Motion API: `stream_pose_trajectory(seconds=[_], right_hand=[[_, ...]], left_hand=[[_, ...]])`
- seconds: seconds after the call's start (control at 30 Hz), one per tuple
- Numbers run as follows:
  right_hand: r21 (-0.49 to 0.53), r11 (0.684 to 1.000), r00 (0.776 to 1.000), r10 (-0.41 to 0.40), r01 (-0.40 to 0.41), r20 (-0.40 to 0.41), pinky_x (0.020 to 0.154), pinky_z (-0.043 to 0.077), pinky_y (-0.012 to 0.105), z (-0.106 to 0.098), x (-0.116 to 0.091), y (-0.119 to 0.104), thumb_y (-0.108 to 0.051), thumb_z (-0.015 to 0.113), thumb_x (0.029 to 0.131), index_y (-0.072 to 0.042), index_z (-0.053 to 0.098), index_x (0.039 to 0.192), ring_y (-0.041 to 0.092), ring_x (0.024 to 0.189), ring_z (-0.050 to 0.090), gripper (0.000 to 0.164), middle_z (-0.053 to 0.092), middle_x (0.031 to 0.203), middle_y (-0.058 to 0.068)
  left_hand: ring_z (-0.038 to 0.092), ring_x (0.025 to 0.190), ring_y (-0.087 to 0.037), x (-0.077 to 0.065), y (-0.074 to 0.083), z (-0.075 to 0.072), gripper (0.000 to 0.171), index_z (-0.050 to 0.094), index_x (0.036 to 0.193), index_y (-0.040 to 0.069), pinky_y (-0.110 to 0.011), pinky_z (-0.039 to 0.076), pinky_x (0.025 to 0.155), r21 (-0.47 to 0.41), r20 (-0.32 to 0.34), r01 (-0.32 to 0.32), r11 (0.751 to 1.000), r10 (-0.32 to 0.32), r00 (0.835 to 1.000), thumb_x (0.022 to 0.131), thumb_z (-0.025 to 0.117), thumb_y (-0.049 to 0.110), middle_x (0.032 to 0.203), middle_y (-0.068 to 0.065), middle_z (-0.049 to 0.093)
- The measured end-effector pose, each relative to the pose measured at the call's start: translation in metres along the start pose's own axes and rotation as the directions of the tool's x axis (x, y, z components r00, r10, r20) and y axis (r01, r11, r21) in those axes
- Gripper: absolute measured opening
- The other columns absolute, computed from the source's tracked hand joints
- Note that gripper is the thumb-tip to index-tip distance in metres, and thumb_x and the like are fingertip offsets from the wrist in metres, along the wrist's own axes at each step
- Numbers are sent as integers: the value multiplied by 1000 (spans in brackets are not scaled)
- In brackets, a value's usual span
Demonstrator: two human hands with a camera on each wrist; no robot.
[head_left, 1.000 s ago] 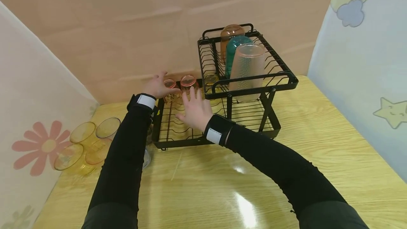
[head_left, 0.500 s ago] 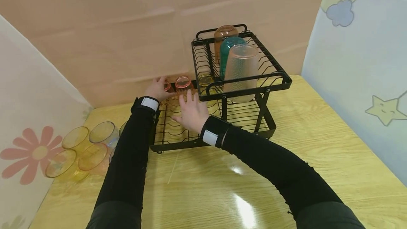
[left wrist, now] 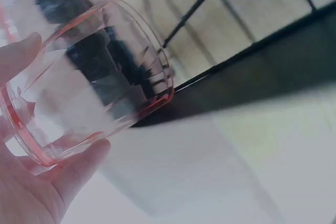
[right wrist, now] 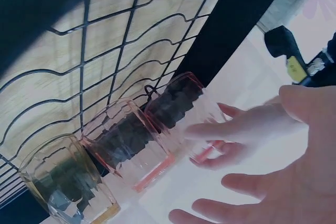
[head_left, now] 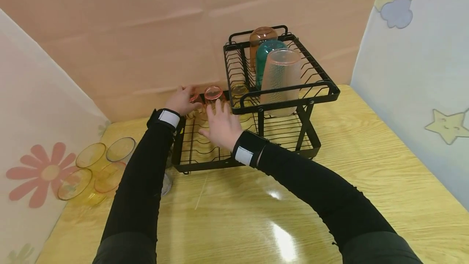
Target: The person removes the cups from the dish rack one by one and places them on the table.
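My left hand [head_left: 180,102] grips an upturned pink-rimmed clear glass [left wrist: 89,93] at the back left corner of the black dish rack [head_left: 205,166]. In the left wrist view, the thumb and fingers lie around its base end. My right hand [head_left: 224,128] hovers over the lower tier, fingers spread and holding nothing. Just beyond its fingertips stands a second pink glass [right wrist: 128,145], upside down beside the first. A yellow glass [right wrist: 68,179] is to the right of that one, partly under the upper tier.
On the upper tier stand an upturned brown glass [head_left: 263,36], a teal glass [head_left: 270,48] and a tall frosted clear glass [head_left: 282,78]. Several yellow, pink and clear glasses, including a yellow one [head_left: 75,184], stand on the table left of my left sleeve [head_left: 133,190].
My left hand, at first spread beside the left pink glass, has closed around it. My right hand has stayed over the lower tier. The head view has shifted slightly.
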State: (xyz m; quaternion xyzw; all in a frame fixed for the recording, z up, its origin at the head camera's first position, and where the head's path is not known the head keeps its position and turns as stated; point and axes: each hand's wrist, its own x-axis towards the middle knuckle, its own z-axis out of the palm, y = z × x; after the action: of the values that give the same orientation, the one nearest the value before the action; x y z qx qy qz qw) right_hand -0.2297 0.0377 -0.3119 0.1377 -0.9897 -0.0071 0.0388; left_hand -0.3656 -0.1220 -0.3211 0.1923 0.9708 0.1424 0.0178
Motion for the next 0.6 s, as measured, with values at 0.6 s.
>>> stream_pose_trajectory(seconds=[0.6], right_hand=[[186, 981, 997, -52, 62, -56, 100, 39, 55, -17, 19, -24, -67, 45, 92, -12, 20, 155, 37, 142, 21, 87, 18, 157, 18]], left_hand=[[49, 113, -50, -73, -12, -76, 69, 27, 151, 8, -60, 43, 87, -47, 19, -81, 996, 82, 996, 96, 62, 32, 138, -35, 34]])
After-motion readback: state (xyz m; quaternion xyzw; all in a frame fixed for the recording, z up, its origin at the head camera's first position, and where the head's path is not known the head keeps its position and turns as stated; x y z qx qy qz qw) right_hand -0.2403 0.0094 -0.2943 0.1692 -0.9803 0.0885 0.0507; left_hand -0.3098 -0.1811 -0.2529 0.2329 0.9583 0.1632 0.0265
